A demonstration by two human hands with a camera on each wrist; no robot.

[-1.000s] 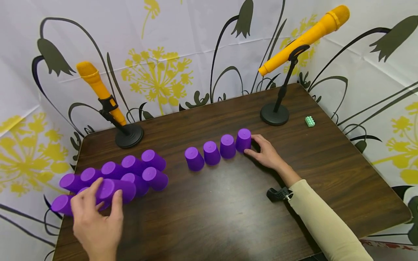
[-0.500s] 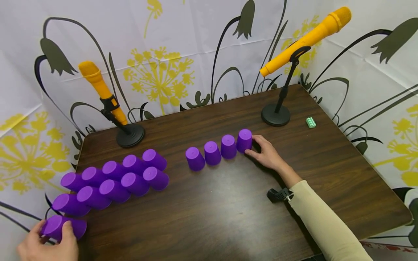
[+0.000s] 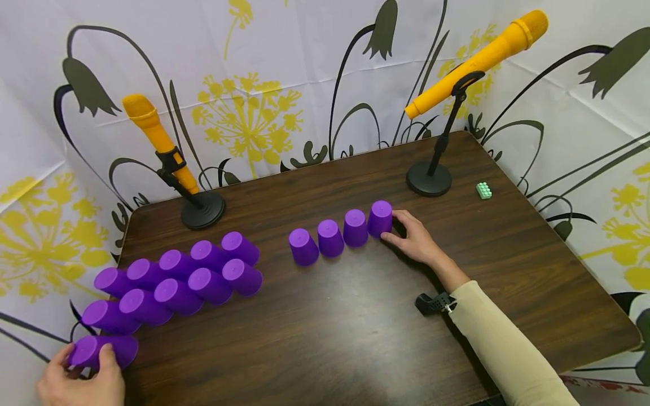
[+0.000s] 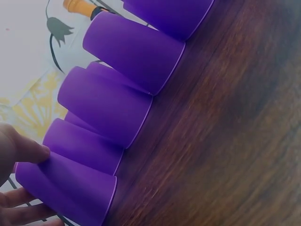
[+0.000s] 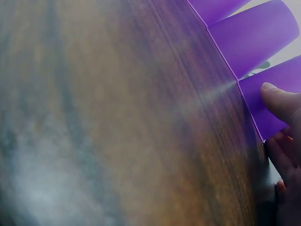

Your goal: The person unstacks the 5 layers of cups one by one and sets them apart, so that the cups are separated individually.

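Checking table (image 3: 355, 327), we find L hand (image 3: 83, 383) gripping inverted purple cup (image 3: 93, 345) at L edge, beside double cup row (image 3: 178, 296); R hand (image 3: 413, 239) grasps end cup (image 3: 380, 217), R of 4-cup row (image 3: 330, 238).

Rows of cups (image 3: 330, 239) on the table (image 3: 325, 327), left and centre, microphones (image 3: 477, 65) on stands (image 3: 429, 180) behind

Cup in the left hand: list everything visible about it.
Plain purple cup, smooth, apparently plastic, tapering from a wide, thin rim to a narrower, flat round base. It is upside down, beside the near left end of the larger cup group, rim at or just above the table. The left hand grips its sides. Contact with the neighbouring cup is unclear.
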